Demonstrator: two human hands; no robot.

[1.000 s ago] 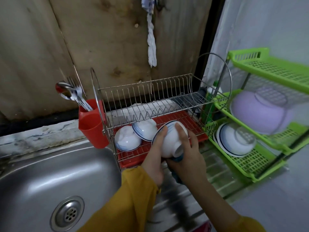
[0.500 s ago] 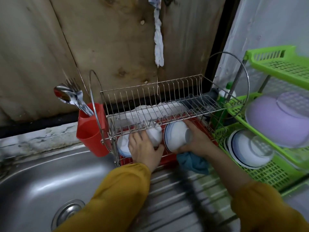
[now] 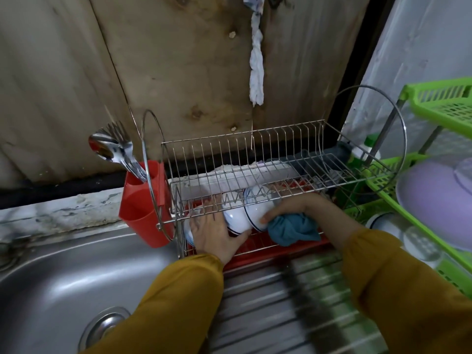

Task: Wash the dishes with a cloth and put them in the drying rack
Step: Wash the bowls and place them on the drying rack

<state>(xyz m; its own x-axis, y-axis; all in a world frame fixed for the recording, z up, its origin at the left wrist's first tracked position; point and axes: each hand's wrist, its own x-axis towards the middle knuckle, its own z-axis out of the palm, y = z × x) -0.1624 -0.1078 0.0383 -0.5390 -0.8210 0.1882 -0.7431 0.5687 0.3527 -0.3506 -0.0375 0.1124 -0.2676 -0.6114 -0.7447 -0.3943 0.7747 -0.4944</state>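
We see the blue-rimmed bowl (image 3: 256,213) as glossy white ceramic, round, with thin dark-blue lines circling it. It sits in the lower tier of the wire drying rack (image 3: 255,149), above the red plastic drip tray (image 3: 270,247), partly screened by the upper tier's front wires. It is tipped on its side, so the line from mouth to foot runs roughly along the rack's length, and it leans against a second bowl (image 3: 236,222) of the same kind.

Our right hand (image 3: 288,208) grips it, thumb curled onto its near edge; the other fingers are hidden behind it. A crumpled teal cloth (image 3: 293,229), soft and creased, is bunched under that palm. Our left hand (image 3: 217,233) lies spread with fingers nearly straight, the thumb against the second bowl and the fingers over a third bowl (image 3: 188,232) at the rack's left end.

A red plastic cutlery cup (image 3: 143,205) of steel spoons and forks (image 3: 115,149) hangs on the rack's left side. The stainless sink (image 3: 63,277) lies below it. A green slotted plastic shelf (image 3: 444,103) stands to the right.
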